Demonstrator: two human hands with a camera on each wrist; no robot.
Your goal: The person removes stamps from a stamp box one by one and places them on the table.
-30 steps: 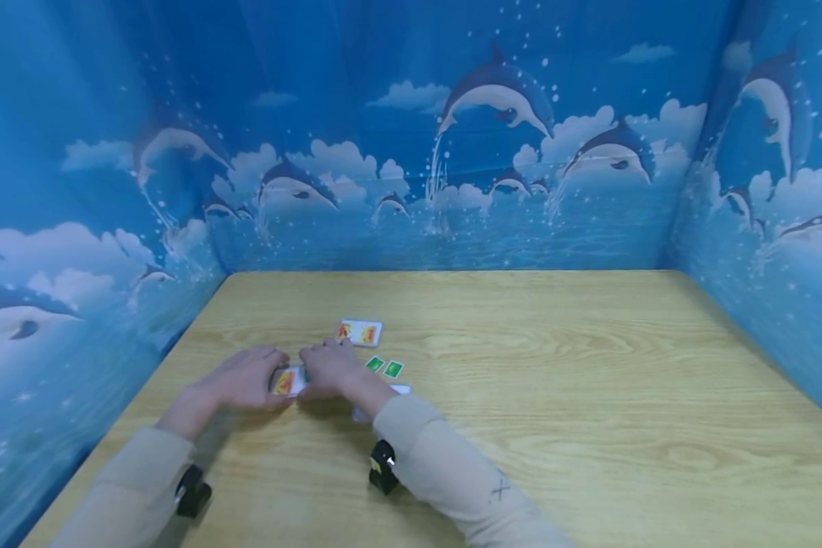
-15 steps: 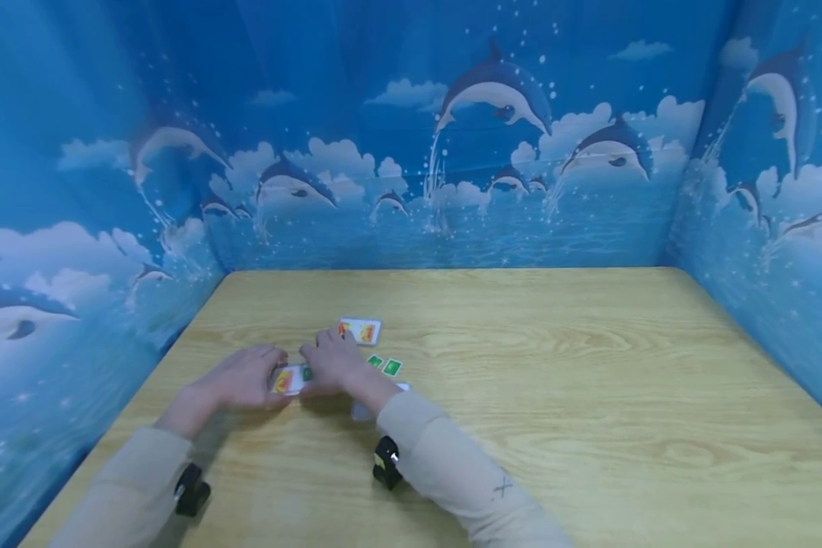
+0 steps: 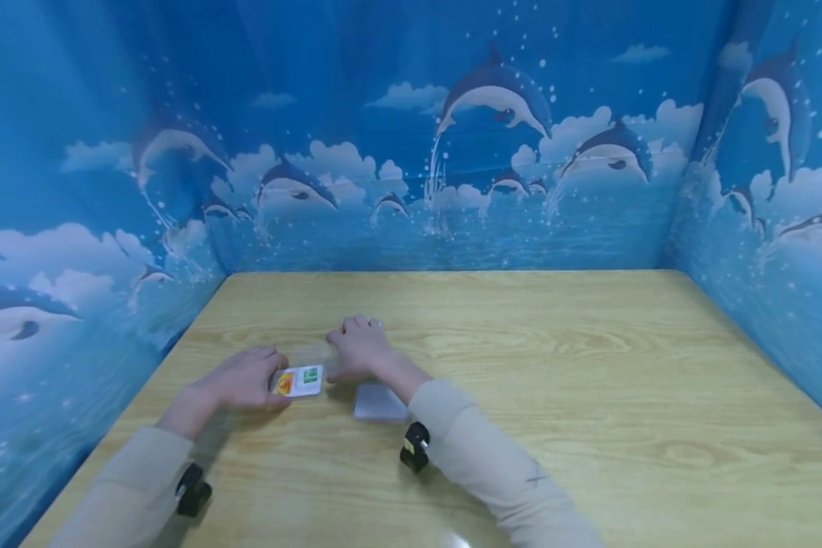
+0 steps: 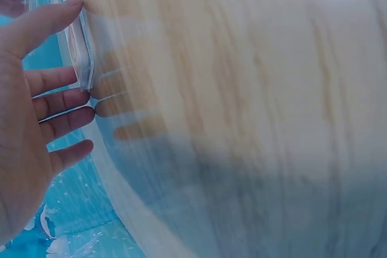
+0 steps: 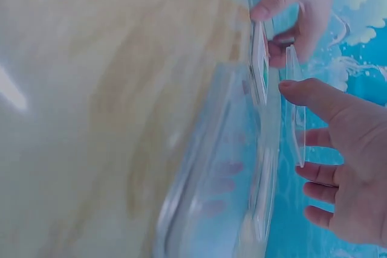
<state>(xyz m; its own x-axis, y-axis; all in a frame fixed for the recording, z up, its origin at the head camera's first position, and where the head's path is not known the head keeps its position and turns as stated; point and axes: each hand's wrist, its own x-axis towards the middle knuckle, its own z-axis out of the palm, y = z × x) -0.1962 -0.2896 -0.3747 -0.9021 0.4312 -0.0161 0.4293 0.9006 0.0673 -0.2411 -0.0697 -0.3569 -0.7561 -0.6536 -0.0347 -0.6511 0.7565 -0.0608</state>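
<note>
Head view: we find the left hand (image 3: 246, 378) over the left part of the table (image 3: 555, 426), its thumb and fingers pinching the left end of a flat printed card (image 3: 300, 381), orange at that end and green at the other. We cannot tell whether the card touches the table. Right wrist view: the right hand (image 5: 344, 149) grips a clear panel (image 5: 295, 116) between thumb and fingers, just beside the card; in the head view the panel is faint and blurred. We note a translucent case (image 3: 377, 403) lying near the card, with the right sleeve (image 3: 473, 449) close by its right edge. The right hand covers the table surface beneath it from our sight. A black device (image 3: 193, 491) sits at the left sleeve (image 3: 137, 472), another at the right. A blue dolphin-print curtain (image 3: 356, 236) encloses the table's back and sides.
</note>
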